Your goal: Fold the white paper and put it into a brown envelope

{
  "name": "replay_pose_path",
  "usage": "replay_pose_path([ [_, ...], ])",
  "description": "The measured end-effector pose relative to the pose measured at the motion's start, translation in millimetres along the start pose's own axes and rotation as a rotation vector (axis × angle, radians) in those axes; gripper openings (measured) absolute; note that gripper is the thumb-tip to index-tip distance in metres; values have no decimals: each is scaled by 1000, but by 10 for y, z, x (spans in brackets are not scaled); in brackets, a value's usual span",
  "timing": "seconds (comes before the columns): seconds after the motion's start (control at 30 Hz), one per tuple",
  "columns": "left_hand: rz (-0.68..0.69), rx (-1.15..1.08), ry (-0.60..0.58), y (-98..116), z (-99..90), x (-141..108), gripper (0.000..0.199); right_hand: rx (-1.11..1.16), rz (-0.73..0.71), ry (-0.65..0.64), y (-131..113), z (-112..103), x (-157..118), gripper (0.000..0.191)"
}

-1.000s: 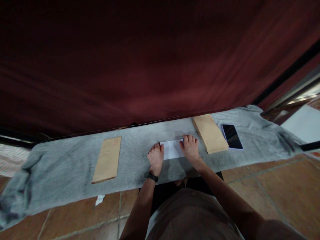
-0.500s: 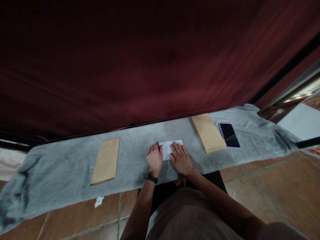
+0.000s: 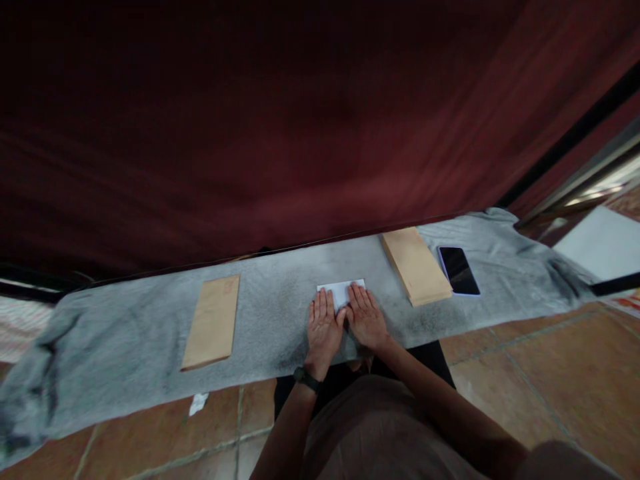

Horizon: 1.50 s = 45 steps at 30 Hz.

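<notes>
A white sheet of paper [image 3: 341,288], apparently folded, lies on the grey cloth in front of me. My left hand [image 3: 324,328] rests flat over its left part, fingers stretched away from me. On the right part lies my right hand [image 3: 366,319], also flat with straight fingers. The two thumbs meet near the paper's middle. The lower part of the paper is hidden beneath both hands. To the right is a thick stack of brown envelopes [image 3: 417,267]. Off to the left, a thinner lot of brown envelopes [image 3: 213,323] lies on the cloth.
The grey cloth [image 3: 280,287] covers a long narrow surface. A phone [image 3: 459,270] lies beside the right stack. Behind hangs a dark red curtain [image 3: 300,147]. A crumpled white scrap [image 3: 199,403] is on the tiled floor [image 3: 165,433].
My left hand has moved right, from the paper's left edge onto the paper, and now lies flat there. My right hand stays on the right part, shifted only slightly.
</notes>
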<state>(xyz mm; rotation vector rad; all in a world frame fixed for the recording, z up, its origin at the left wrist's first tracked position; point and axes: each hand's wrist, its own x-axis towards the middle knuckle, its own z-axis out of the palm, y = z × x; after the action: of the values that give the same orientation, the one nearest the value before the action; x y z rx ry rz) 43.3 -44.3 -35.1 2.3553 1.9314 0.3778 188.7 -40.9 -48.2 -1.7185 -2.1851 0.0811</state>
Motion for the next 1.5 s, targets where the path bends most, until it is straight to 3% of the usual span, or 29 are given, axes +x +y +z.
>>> replay_pose_path([
  [0.13,-51,18,26,-9,14,25,62,-23,84,51,134,11,-2,60],
  [0.33,-51,13,36,3,32,26,61,-26,101,90,277,-27,-10,54],
  [0.43,-48,12,34,4,25,30,61,-26,152,121,200,-79,-4,55],
  [0.7,-35,43,18,-7,37,27,60,25,4,87,-197,-335,136,61],
  [0.83,3,74,-6,-26,41,16,60,70,-147,-3,-221,-177,139,52],
  [1.0,2,75,9,-32,27,20,60,-4,-68,21,-56,45,54,50],
  [1.2,29,29,40,-95,-25,-111,58,-73,-13,62,196,25,-7,54],
  [1.5,160,-31,46,-216,-110,-557,57,-98,-8,57,221,68,-28,56],
])
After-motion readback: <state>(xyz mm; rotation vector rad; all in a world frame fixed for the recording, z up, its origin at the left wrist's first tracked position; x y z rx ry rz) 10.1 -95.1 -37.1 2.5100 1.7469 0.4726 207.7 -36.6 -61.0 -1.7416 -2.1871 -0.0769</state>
